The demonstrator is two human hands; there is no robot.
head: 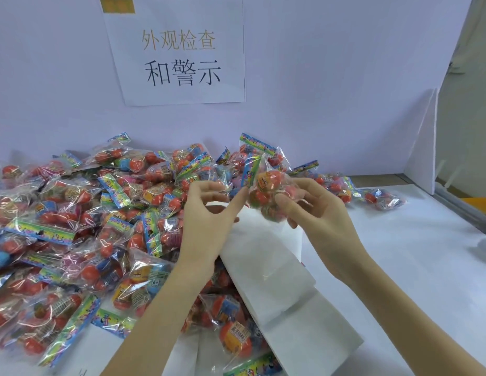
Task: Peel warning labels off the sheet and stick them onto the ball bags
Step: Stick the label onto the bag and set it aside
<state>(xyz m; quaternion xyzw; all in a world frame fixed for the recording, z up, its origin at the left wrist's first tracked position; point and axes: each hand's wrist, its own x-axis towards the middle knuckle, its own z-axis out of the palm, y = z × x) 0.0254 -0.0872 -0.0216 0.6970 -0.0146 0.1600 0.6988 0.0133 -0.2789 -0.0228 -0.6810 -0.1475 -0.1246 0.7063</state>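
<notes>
1. Head view gives us, at far left, a heap of ball bags (81, 226) covering the counter (415, 267), clear wrappers with red balls and striped header cards.
2. Next comes our left hand (206, 226), raised above the heap with the forearm slanting up from the lower edge. Its index finger stretches right and touches the held bag (271, 191), while thumb and the other fingers (209, 185) curl loosely; whether a label sits under that fingertip we cannot tell.
3. White sheets (277, 280) lie folded on the counter below and between both hands.
4. The held bag hangs in the air, header card up, just right of the left index tip.
5. Our right hand (318, 213) grips this bag from the right, thumb in front, fingers wrapped behind it, palm turned toward us.
6. A paper sign (179, 50) hangs on the back wall.
</notes>
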